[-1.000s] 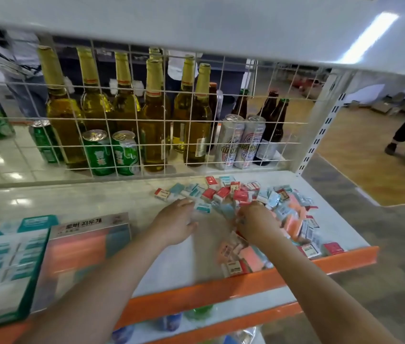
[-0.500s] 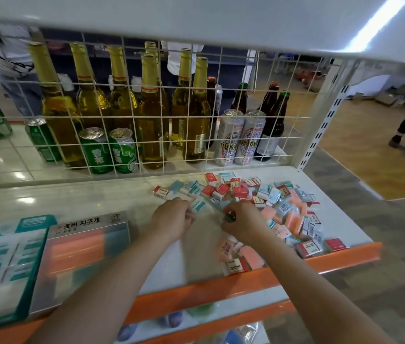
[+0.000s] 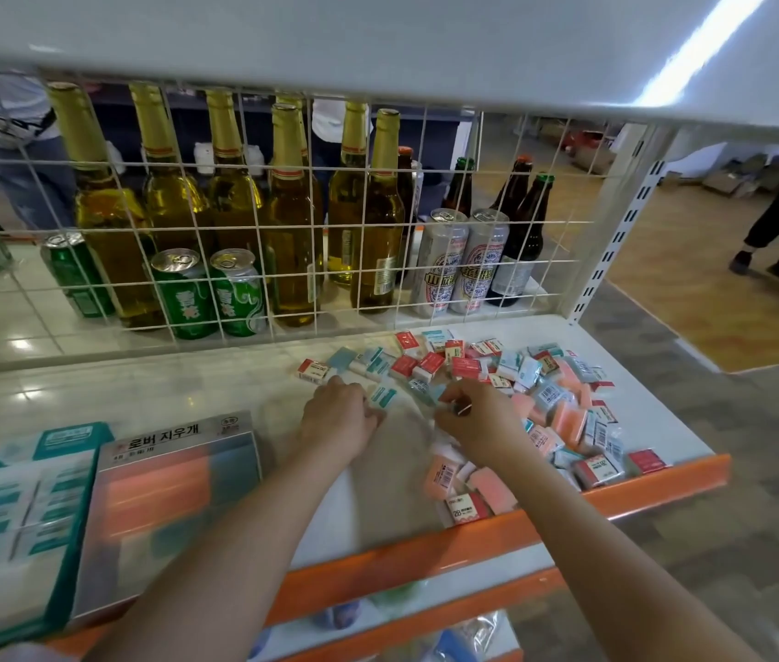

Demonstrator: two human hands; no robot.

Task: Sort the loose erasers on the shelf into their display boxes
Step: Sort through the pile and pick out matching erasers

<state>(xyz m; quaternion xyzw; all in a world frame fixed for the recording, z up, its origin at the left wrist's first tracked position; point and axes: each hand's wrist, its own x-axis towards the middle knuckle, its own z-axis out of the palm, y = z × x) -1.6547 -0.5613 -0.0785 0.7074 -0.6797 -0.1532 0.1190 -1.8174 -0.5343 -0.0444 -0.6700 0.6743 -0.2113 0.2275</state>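
The left hand (image 3: pixel 337 418) pinched a teal-and-white eraser (image 3: pixel 381 398) at the near-left edge of the eraser pile (image 3: pixel 511 398), a little farther back than a second earlier. The right hand (image 3: pixel 475 422), fingers curled, had moved left from over the pile to its near edge — whether it gripped anything I could not tell. Left of the pile, two display boxes — a teal one (image 3: pixel 10 513) and a grey one (image 3: pixel 167 489) — were motion-blurred, the teal one cut off by the frame. The white shelf (image 3: pixel 215 389) had an orange front lip; beyond a wire grid (image 3: pixel 253 231) behind the pile stood bottles and cans.
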